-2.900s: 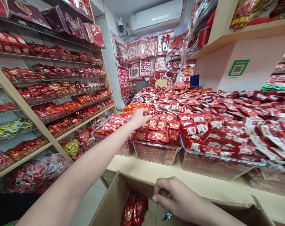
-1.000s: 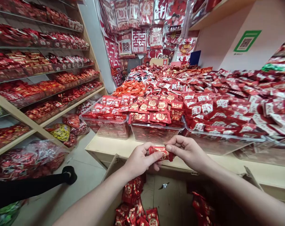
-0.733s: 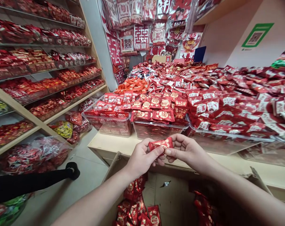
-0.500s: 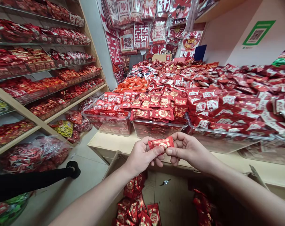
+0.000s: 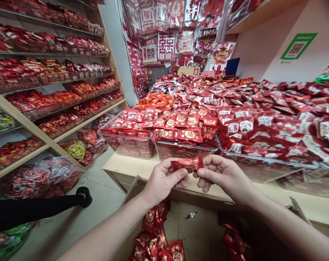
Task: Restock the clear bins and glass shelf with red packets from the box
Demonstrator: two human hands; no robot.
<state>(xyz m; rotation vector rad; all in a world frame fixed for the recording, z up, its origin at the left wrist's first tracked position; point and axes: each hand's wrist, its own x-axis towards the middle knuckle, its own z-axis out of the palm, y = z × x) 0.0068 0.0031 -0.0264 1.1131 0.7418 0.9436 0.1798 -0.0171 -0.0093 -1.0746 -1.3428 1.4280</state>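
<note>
A small red wrapped candy (image 5: 188, 165) with gold print is held level between my two hands, in front of the bins. My left hand (image 5: 167, 177) pinches its left part, thumb in front. The right end is gripped by my right hand (image 5: 221, 174) between thumb and fingers. Just behind stands a clear plastic bin (image 5: 186, 150) heaped with red candies of a similar look. Below my hands is an open cardboard box (image 5: 133, 188), with red candy packets (image 5: 153, 239) lying in it at the left and more in shadow at the right.
Another clear bin (image 5: 134, 146) of red packets stands to the left, a wider one (image 5: 265, 170) to the right. Stocked shelves (image 5: 55, 139) line the left wall. A person's black-clad leg and shoe (image 5: 84, 197) reach in at lower left, near bagged candies (image 5: 42, 177) on the floor.
The candy has turned in my fingers, so its printed face is now darker and angled differently. Both hands still hold it in nearly the same place; the view has tilted slightly up.
</note>
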